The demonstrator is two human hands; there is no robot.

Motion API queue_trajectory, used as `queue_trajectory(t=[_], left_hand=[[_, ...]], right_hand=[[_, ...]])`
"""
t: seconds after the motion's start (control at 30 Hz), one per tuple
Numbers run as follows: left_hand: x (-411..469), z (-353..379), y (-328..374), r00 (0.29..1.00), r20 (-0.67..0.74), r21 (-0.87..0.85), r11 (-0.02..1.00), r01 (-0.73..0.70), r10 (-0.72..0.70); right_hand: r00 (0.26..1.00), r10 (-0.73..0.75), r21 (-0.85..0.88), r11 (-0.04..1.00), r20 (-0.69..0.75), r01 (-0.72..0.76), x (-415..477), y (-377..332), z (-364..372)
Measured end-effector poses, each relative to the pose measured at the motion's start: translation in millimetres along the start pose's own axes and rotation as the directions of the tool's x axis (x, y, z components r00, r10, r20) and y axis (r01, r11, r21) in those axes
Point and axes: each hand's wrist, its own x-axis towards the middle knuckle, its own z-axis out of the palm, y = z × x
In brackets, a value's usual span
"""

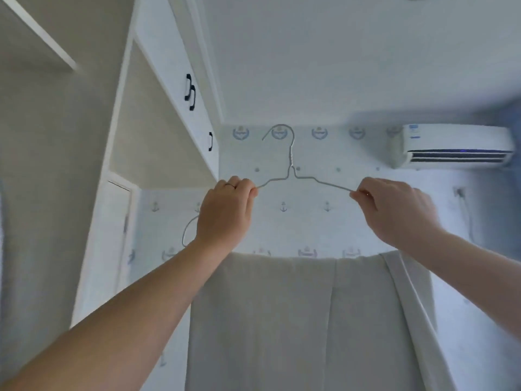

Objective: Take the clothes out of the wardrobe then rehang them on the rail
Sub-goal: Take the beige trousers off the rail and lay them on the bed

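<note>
I hold a thin wire hanger [291, 165] up in front of me, hook pointing upward. My left hand [225, 213] is closed on its left shoulder and my right hand [394, 210] pinches its right shoulder. Below my hands a pale grey-white cloth [296, 320] hangs down in broad folds; its top edge runs level just under my wrists. What holds the cloth up is hidden. A second wire hook [187, 230] curves out beside my left wrist.
The white wardrobe [169, 66] with black handles [190, 91] rises at the left, its open compartment above and to the left of my hands. An air conditioner [454, 145] is mounted high on the right wall. The back wall carries anchor-pattern wallpaper.
</note>
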Motion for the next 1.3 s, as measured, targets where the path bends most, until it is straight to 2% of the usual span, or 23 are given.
queue_trajectory(t=[0.23,0.37,0.53,0.7,0.83,1.07,1.3], left_hand=[[-50.5,107.9,159.0,0.990,0.138,-0.353,0.934,0.048,0.001],[-85.2,161.5,257.5,0.981,0.194,-0.531,0.842,0.093,0.014],[-128.2,215.4,385.0,0.967,0.252,-0.715,0.681,0.157,0.041],[-165.3,250.9,513.2,0.925,0.356,-0.848,0.463,0.259,0.135],[-197.4,259.9,597.1,0.907,0.336,-0.924,0.275,0.266,0.252],[-248.7,255.6,711.2,0.854,0.266,-0.952,-0.020,0.307,0.447],[-263.9,219.1,803.3,0.812,0.172,-0.920,-0.202,0.334,0.558]], right_hand=[[0.981,0.123,-0.211,0.973,0.148,-0.090,-92.8,140.3,-37.4],[0.935,0.277,-0.303,0.931,0.220,-0.204,-150.4,208.5,-60.8],[0.874,0.424,-0.479,0.834,0.236,-0.275,-225.2,279.5,-96.8],[0.759,0.637,-0.635,0.644,0.135,-0.427,-297.8,330.7,-133.9],[0.661,0.749,-0.706,0.493,0.047,-0.509,-358.8,358.8,-164.2],[0.549,0.833,-0.796,0.286,-0.068,-0.533,-442.9,363.9,-210.6],[0.446,0.861,-0.803,0.079,-0.244,-0.591,-487.1,350.7,-263.7]])
